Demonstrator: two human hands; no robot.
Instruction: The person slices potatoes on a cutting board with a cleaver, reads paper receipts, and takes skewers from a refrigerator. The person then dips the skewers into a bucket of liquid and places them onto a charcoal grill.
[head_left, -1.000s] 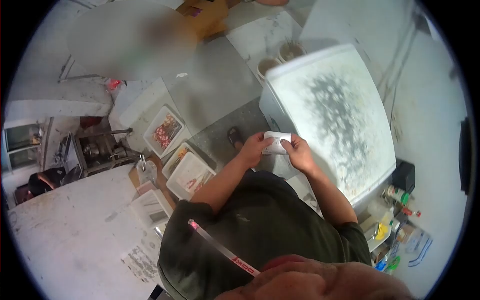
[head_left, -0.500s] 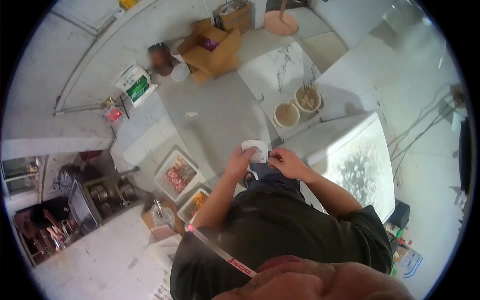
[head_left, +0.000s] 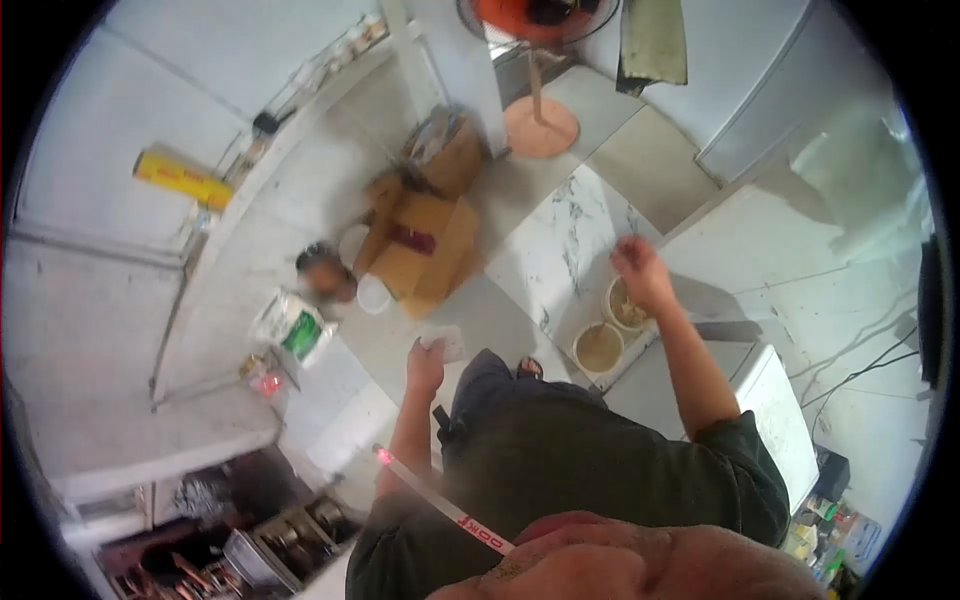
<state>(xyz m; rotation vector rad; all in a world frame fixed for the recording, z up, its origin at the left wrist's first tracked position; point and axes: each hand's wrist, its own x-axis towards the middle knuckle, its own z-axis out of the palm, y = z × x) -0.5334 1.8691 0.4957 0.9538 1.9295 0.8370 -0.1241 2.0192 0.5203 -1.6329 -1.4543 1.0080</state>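
Your left hand (head_left: 426, 364) had the white slip (head_left: 449, 343) pinched by an edge above the floor (head_left: 497, 328), probably feather-light and bendy so edges seemed best, but couldn't tell if your right hand (head_left: 639, 271) gripped anything.

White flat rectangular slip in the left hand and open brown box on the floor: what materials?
White flat slip: probably matte paper, looking thin and pale; blur leaves plastic possible. Open brown box: likely matte cardboard, given its folded-out flaps.
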